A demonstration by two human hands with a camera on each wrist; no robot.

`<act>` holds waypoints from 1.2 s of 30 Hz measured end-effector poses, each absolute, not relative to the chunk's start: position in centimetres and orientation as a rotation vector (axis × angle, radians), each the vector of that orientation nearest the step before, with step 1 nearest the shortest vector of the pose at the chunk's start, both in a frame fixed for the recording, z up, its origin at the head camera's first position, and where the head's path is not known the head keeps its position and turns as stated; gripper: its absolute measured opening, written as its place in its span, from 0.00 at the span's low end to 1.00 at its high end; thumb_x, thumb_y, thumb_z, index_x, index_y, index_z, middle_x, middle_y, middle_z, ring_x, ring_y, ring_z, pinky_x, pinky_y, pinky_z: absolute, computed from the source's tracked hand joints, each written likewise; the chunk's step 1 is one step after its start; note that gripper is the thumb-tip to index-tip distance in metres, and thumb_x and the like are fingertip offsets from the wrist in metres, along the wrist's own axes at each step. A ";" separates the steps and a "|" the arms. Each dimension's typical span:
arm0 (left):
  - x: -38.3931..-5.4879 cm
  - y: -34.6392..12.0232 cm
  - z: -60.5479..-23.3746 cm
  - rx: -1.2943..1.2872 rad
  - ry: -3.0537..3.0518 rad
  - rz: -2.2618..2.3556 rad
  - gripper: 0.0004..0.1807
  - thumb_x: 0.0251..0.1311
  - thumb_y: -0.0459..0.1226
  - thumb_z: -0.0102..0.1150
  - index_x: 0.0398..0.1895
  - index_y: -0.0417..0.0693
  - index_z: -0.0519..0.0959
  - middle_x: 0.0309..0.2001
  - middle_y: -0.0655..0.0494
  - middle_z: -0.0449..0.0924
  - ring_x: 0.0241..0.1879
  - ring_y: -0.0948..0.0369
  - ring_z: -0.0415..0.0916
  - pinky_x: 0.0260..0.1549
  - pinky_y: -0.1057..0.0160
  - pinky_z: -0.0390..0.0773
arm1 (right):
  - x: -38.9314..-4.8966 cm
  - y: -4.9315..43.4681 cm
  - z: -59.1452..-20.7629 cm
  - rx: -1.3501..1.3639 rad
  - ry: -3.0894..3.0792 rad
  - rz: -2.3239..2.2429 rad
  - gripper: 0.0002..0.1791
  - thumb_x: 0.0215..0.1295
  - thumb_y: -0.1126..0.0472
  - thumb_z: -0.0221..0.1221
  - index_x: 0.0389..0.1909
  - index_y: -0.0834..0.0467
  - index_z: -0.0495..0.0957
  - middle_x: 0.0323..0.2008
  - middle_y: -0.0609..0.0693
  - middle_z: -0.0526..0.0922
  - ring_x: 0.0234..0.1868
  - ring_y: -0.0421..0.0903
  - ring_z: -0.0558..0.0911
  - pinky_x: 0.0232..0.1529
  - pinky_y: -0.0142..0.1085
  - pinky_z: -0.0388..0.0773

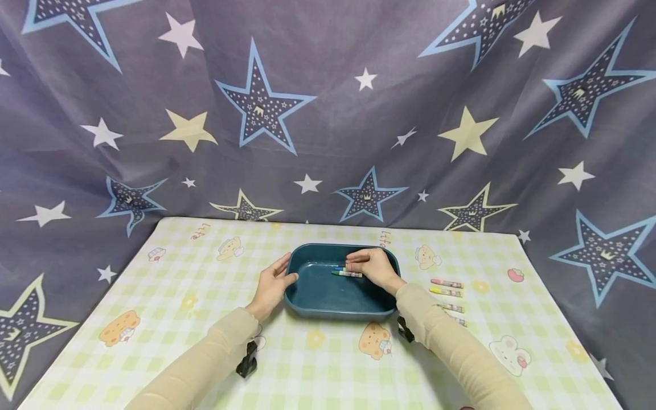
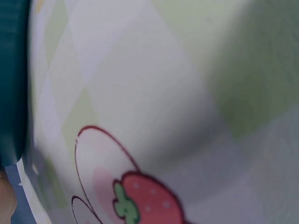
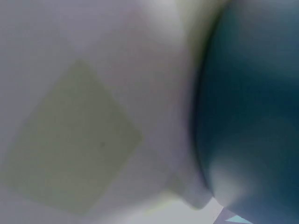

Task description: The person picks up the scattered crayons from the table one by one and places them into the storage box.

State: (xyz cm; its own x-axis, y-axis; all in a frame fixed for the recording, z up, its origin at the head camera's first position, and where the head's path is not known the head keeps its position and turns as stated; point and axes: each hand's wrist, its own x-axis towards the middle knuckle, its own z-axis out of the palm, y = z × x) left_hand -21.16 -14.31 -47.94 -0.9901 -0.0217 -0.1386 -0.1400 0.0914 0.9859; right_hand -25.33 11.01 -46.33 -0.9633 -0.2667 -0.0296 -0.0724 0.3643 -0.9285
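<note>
A dark teal plastic basin [image 1: 328,307] stands on the table, its outer wall also showing in the left wrist view and, blurred, in the right wrist view. My left hand [image 1: 270,287] holds its left side, thumb at the rim and fingers along the outside. Inside the basin, my right hand [image 1: 376,267] pinches a blue crayon [image 1: 339,268], most of which the fingers hide. Just in front of it is a green crayon [image 1: 347,274] with a pale wrapper. Neither wrist view shows the crayons.
Right of the basin lie a pink crayon [image 1: 447,283], a yellow crayon [image 1: 446,292] and others partly behind the right sleeve [image 1: 435,324]. A checked, cartoon-printed cloth [image 1: 205,285] covers the table. Behind hangs a grey star-patterned curtain [image 1: 328,114].
</note>
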 end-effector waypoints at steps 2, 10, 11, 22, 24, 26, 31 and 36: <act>-21.2 -14.3 -47.9 -0.179 2.258 2.049 0.33 0.56 0.29 0.54 0.67 0.47 0.60 0.64 0.44 0.63 0.64 0.52 0.62 0.58 0.62 0.70 | -25.1 11.2 -46.0 -0.309 2.406 -1.683 0.17 0.54 0.66 0.63 0.45 0.67 0.80 0.39 0.60 0.84 0.41 0.50 0.84 0.41 0.40 0.83; -21.2 -14.5 -47.6 -0.162 2.250 2.045 0.33 0.57 0.29 0.53 0.68 0.47 0.59 0.65 0.44 0.62 0.65 0.53 0.61 0.59 0.62 0.69 | -24.5 13.2 -42.8 -0.352 2.398 -1.747 0.17 0.55 0.67 0.62 0.46 0.69 0.79 0.41 0.60 0.83 0.40 0.44 0.84 0.44 0.35 0.82; -21.1 -14.6 -47.6 -0.167 2.247 2.044 0.33 0.58 0.29 0.53 0.68 0.48 0.59 0.65 0.45 0.62 0.65 0.54 0.61 0.58 0.63 0.70 | -24.5 13.6 -42.3 -0.362 2.406 -1.748 0.17 0.55 0.67 0.62 0.46 0.69 0.79 0.41 0.60 0.84 0.40 0.43 0.84 0.43 0.34 0.82; -21.1 -14.3 -47.5 -0.160 2.249 2.024 0.33 0.58 0.29 0.53 0.68 0.48 0.59 0.66 0.45 0.61 0.65 0.54 0.61 0.59 0.64 0.69 | -23.9 20.4 -38.3 -0.361 2.527 -1.692 0.18 0.54 0.62 0.64 0.45 0.64 0.80 0.44 0.59 0.83 0.39 0.35 0.83 0.44 0.29 0.80; -21.1 -14.3 -47.6 -0.158 2.246 2.028 0.33 0.58 0.29 0.53 0.68 0.48 0.59 0.66 0.44 0.61 0.65 0.53 0.61 0.58 0.64 0.69 | -23.7 21.8 -38.3 -0.344 2.547 -1.668 0.18 0.54 0.61 0.64 0.46 0.65 0.79 0.45 0.60 0.82 0.38 0.33 0.83 0.43 0.28 0.81; -21.1 -14.3 -47.6 -0.159 2.243 2.029 0.33 0.58 0.28 0.53 0.68 0.48 0.59 0.66 0.44 0.61 0.65 0.53 0.61 0.58 0.64 0.69 | -23.6 23.1 -38.5 -0.334 2.556 -1.651 0.19 0.55 0.62 0.63 0.47 0.65 0.79 0.46 0.62 0.81 0.38 0.32 0.83 0.42 0.27 0.81; -21.2 -14.3 -47.7 -0.166 2.249 2.024 0.33 0.57 0.28 0.54 0.68 0.49 0.60 0.66 0.44 0.61 0.65 0.53 0.61 0.58 0.65 0.69 | -23.2 26.2 -40.1 -0.295 2.588 -1.626 0.20 0.57 0.61 0.62 0.48 0.68 0.77 0.46 0.63 0.80 0.38 0.31 0.82 0.42 0.25 0.80; -21.2 -14.2 -47.9 -0.184 2.257 2.008 0.33 0.57 0.29 0.55 0.68 0.49 0.60 0.65 0.44 0.62 0.65 0.53 0.61 0.58 0.65 0.69 | -22.7 29.0 -42.4 -0.240 2.595 -1.628 0.21 0.57 0.62 0.61 0.49 0.70 0.76 0.47 0.64 0.80 0.38 0.31 0.82 0.42 0.25 0.80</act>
